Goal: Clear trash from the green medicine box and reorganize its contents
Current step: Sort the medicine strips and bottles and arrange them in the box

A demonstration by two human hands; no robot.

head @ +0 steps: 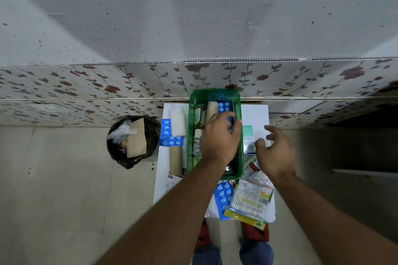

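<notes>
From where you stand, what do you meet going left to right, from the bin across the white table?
Black trash bin → blue blister pack → white gauze roll → green medicine box → left hand inside it → white-and-green carton → right hand.

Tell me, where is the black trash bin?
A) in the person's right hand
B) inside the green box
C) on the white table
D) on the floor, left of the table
D: the black trash bin stands on the floor, left of the white table, with paper and plastic in it, while the green box sits on the table.
</notes>
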